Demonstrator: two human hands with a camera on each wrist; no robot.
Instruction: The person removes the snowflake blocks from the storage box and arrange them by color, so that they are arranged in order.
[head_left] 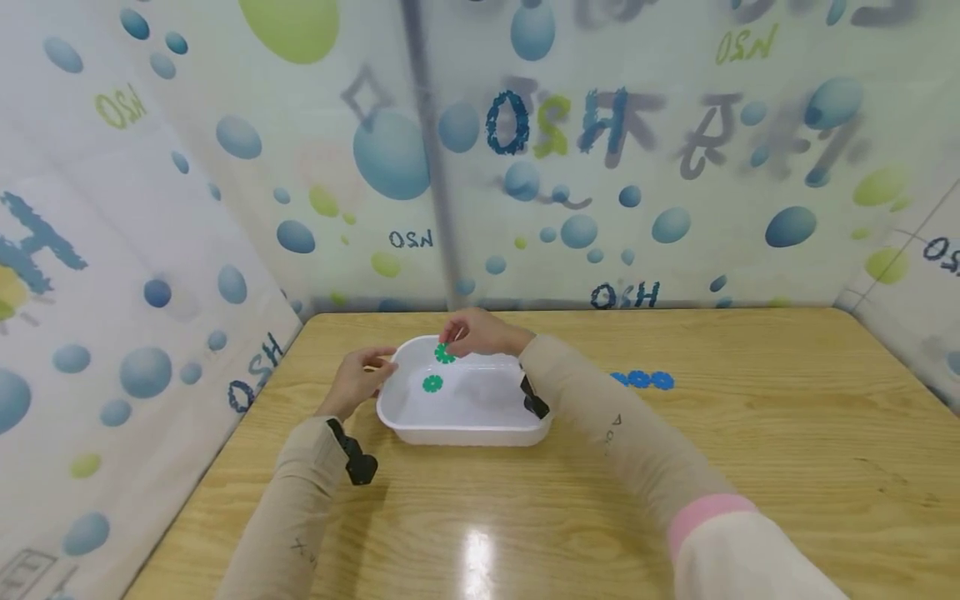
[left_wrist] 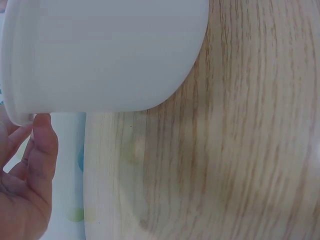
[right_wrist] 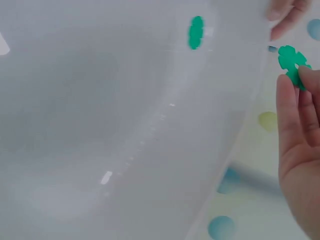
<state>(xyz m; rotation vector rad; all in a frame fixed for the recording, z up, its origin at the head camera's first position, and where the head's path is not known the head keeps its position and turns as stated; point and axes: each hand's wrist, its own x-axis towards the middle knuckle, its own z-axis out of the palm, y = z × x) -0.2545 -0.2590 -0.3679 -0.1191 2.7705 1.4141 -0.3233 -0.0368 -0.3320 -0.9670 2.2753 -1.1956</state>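
Note:
A white plastic basin (head_left: 472, 434) stands on the wooden table. My left hand (head_left: 352, 382) holds its left rim; in the left wrist view the fingertips (left_wrist: 43, 125) press up under the lip. Over the basin's far side, my right hand (head_left: 486, 332) pinches a green flower-shaped plastic disc (right_wrist: 288, 57) between thumb and fingers. The disc has notched edges. A second green notched disc (head_left: 432, 383) lies inside the basin, toward its left end. It also shows in the right wrist view.
Several blue notched discs (head_left: 640, 379) lie in a row on the table, right of the basin, partly hidden by my right sleeve (head_left: 600, 408). A printed curtain (head_left: 540, 250) with bubble patterns hangs behind the table's far edge (head_left: 735, 310).

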